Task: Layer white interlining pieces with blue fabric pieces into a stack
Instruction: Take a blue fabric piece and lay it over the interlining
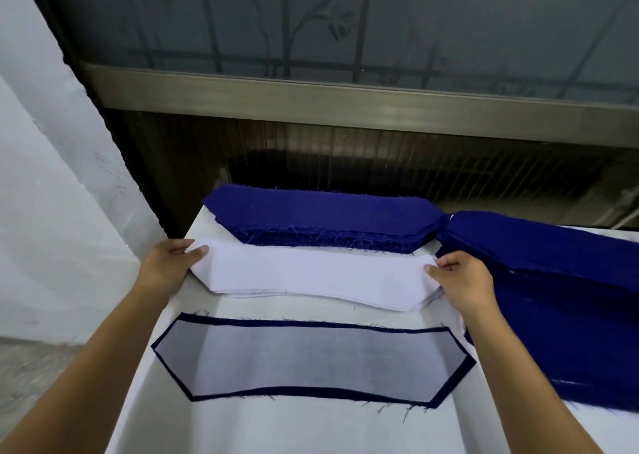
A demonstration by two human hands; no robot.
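Note:
A pile of white interlining pieces [311,275] lies across the middle of the white table [276,429]. My left hand [169,261] pinches the pile's left end, and my right hand [463,275] pinches its right end. Behind it sits a thick stack of blue fabric pieces [318,217] with frayed edges. In front, nearer to me, a white interlining piece [311,362] lies flat on a blue fabric piece, whose dark border [301,322] shows all around it.
More blue fabric [560,301] is heaped on the right side of the table and spreads toward its front. A dark wall and a window frame [345,101] stand right behind the table. A pale wall and the floor lie to the left.

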